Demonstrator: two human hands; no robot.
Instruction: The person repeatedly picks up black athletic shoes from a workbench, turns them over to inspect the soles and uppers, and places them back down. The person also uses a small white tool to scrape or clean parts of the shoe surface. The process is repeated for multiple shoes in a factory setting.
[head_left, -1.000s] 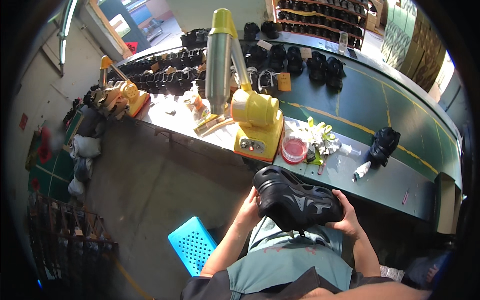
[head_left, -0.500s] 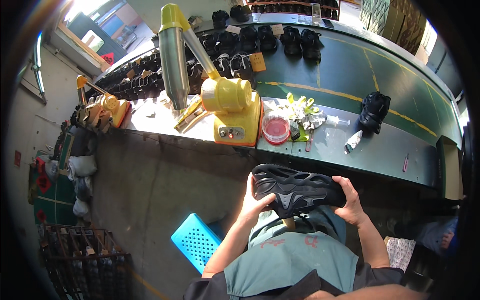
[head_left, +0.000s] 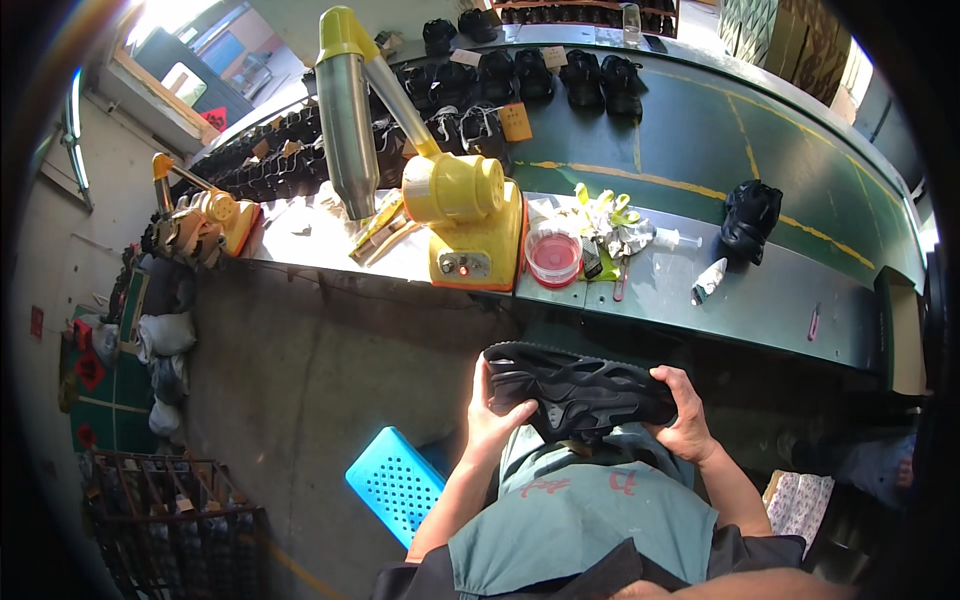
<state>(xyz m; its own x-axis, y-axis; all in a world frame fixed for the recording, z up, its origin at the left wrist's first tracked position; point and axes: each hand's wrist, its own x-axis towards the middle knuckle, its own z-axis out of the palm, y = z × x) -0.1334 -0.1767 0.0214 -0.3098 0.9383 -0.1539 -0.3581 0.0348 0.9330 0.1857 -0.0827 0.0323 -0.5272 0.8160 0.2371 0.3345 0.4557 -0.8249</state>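
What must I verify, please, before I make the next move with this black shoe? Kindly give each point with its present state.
1. Left grip holds one end of the black shoe: ok.
2. Right grip holds the other end: ok.
3. Shoe is held in front of the bench, not resting on it: ok.
4. Clear tub with pinkish-red contents stands upright on the bench: ok.
5. Small pink tool lies away from both hands: ok.
6. Yellow machine is running: cannot tell.
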